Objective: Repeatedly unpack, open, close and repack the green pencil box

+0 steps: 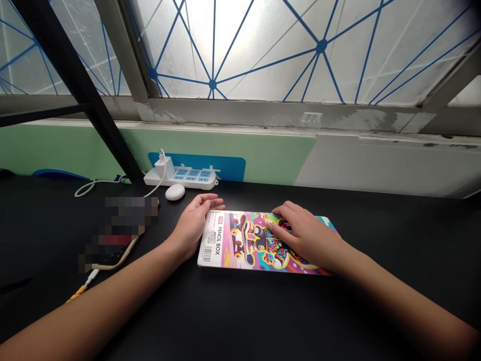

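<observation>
A colourful flat box printed "PENCIL BOX" (246, 240) lies on the black table, its barcode end toward the left. A cartoon skateboarder covers the lid, turned sideways. At the box's left end is my left hand (193, 223), its fingers stretched out past the far corner and its thumb beside that corner. My right hand (306, 230) rests on top of the lid's right half, fingers reaching to the far edge and thumb apart from them on the print. That hand and forearm hide part of the box's right end.
A white power strip (195, 179) with a plugged-in charger (164, 167) stands against the wall. In front of it sits a white rounded case (175, 192). A partly blurred phone-like device (120, 253) with a cable lies left. A black slanted post (80, 85) rises at the left.
</observation>
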`<act>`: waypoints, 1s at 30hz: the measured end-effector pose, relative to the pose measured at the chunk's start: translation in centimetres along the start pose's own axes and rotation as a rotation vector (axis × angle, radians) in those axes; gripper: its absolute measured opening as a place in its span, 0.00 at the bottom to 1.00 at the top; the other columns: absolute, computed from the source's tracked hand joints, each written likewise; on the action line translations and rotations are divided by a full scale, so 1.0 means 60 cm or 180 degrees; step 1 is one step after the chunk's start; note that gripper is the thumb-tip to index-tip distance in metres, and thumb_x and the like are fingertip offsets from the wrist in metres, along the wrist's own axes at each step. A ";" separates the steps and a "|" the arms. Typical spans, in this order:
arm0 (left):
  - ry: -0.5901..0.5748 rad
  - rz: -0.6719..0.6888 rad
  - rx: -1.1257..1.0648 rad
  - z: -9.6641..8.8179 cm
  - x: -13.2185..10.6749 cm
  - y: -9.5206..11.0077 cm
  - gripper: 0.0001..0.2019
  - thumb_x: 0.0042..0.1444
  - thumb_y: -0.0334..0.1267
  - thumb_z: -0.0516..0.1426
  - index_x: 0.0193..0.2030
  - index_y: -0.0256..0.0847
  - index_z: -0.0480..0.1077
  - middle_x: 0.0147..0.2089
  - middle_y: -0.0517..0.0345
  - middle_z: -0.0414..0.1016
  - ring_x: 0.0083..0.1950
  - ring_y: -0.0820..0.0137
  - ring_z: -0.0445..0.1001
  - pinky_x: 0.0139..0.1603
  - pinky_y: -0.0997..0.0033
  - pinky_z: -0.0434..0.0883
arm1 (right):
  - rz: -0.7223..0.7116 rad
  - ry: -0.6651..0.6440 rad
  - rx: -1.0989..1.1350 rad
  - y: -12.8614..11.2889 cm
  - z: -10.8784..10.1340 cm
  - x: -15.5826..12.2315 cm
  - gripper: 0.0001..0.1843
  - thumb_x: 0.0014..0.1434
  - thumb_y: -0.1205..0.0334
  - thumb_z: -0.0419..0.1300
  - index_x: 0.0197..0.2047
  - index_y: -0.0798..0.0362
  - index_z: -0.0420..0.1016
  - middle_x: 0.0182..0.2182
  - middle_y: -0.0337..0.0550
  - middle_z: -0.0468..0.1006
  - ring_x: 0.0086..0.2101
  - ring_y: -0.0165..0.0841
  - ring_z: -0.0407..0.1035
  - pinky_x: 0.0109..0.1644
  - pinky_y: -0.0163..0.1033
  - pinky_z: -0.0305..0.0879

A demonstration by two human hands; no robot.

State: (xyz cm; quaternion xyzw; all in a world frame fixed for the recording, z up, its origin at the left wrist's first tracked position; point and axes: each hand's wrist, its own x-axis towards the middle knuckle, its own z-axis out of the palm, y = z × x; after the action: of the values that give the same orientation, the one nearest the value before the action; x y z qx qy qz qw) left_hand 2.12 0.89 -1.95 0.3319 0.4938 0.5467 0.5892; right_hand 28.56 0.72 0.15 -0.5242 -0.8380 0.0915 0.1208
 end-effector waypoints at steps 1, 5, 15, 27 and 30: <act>0.0006 -0.0050 -0.0143 0.001 -0.001 0.002 0.07 0.68 0.38 0.54 0.48 0.41 0.71 0.56 0.45 0.78 0.55 0.60 0.80 0.42 0.67 0.79 | -0.0001 0.0018 0.0004 0.001 0.001 0.000 0.26 0.70 0.40 0.48 0.47 0.52 0.75 0.44 0.51 0.77 0.41 0.44 0.72 0.47 0.50 0.68; -0.0144 -0.0152 -0.0478 0.002 -0.010 0.009 0.10 0.62 0.33 0.54 0.49 0.39 0.70 0.55 0.45 0.79 0.56 0.59 0.79 0.45 0.64 0.80 | 0.0068 -0.0015 0.0020 0.000 0.001 -0.001 0.26 0.70 0.39 0.47 0.48 0.51 0.74 0.44 0.51 0.76 0.41 0.44 0.72 0.47 0.51 0.68; -0.0255 -0.0010 -0.0224 0.005 -0.015 0.014 0.17 0.58 0.20 0.54 0.50 0.42 0.67 0.58 0.44 0.79 0.61 0.58 0.78 0.44 0.65 0.80 | 0.0139 -0.0007 0.0063 -0.001 0.002 -0.002 0.26 0.70 0.38 0.47 0.47 0.50 0.74 0.45 0.50 0.75 0.42 0.44 0.72 0.48 0.51 0.68; -0.0120 0.0808 0.0321 0.003 -0.027 0.013 0.09 0.71 0.46 0.54 0.49 0.45 0.70 0.46 0.55 0.82 0.37 0.67 0.80 0.37 0.69 0.78 | -0.0594 0.1772 -0.0751 -0.004 0.008 -0.006 0.22 0.69 0.41 0.55 0.49 0.51 0.74 0.42 0.53 0.76 0.44 0.48 0.72 0.51 0.54 0.66; -0.0191 0.1261 0.0640 0.003 -0.034 0.014 0.15 0.72 0.50 0.52 0.46 0.44 0.73 0.41 0.56 0.80 0.36 0.68 0.78 0.37 0.70 0.76 | -0.0706 0.2041 -0.0735 -0.003 0.005 -0.011 0.16 0.67 0.45 0.60 0.47 0.48 0.74 0.42 0.52 0.78 0.45 0.49 0.73 0.54 0.57 0.66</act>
State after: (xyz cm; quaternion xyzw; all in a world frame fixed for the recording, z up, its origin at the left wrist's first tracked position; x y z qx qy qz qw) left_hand 2.20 -0.93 -0.69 0.4956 0.4533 0.5896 0.4487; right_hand 28.59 0.05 -0.13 -0.4422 -0.8141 -0.1867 0.3268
